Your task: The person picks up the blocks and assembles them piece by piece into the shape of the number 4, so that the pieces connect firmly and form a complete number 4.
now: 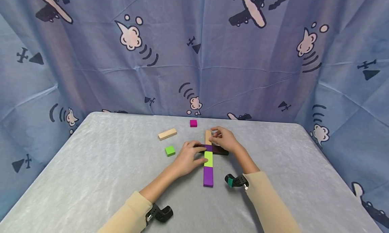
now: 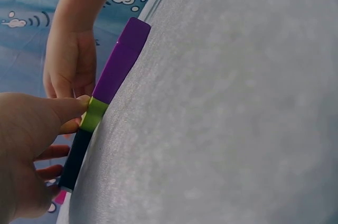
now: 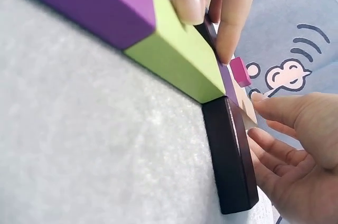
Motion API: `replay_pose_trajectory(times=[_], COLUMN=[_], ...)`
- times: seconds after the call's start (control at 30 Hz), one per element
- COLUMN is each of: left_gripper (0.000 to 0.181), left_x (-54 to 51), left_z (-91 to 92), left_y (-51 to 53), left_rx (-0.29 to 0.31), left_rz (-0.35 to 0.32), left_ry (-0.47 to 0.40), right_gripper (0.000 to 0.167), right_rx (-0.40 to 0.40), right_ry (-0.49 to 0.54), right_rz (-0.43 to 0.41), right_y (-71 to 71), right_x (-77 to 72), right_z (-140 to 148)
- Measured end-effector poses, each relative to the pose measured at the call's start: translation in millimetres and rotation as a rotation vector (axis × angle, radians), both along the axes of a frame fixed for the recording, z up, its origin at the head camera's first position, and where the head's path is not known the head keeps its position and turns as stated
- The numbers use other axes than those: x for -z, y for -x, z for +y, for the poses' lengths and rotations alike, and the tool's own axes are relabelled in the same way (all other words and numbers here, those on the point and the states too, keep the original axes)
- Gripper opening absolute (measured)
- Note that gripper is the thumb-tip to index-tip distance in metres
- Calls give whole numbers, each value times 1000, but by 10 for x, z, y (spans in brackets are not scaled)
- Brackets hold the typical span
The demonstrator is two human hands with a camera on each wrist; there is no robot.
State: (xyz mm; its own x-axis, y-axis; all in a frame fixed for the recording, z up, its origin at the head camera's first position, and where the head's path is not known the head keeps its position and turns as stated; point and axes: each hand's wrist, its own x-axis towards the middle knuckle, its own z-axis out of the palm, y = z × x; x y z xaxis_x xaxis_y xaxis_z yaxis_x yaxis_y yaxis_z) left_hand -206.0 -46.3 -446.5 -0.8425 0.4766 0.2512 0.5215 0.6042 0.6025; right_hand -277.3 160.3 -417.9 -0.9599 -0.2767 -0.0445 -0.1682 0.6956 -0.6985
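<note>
A row of blocks lies on the table: a purple block [image 1: 208, 177], a lime block [image 1: 208, 158], a small purple block [image 1: 208, 148] and a wooden block [image 1: 208, 135]. Dark brown block [image 1: 220, 150] extends right of the small purple piece; a dark part also shows on its left. My left hand [image 1: 188, 157] reaches in from the left, thumb on the lime block and index fingertip at the small purple one. Beside the wooden block is my right hand [image 1: 225, 139], thumb tip at its edge, other fingers loosely bent; the exact contact is unclear.
Left of the row lie a green block [image 1: 170, 151] and a loose wooden block [image 1: 167, 134]. A magenta block [image 1: 193, 123] sits near the table's far edge. Behind the grey-covered table [image 1: 91, 165] hangs a blue patterned curtain [image 1: 170, 57].
</note>
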Motion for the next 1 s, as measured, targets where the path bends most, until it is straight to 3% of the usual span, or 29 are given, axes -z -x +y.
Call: replay_pose_trajectory(times=[0.6,1.0], left_gripper=[40,40], left_x=[-7,-13], left_z=[-5,0], left_y=[-1,-9], left_rx=[0,-7], left_rz=[0,-4], left_ry=[-6,5], right_gripper=[37,36], right_rx=[25,55], right_ry=[76,85], right_rz=[240,292], right_y=[-318,-541], right_x=[83,93], right_z=[-6,-12])
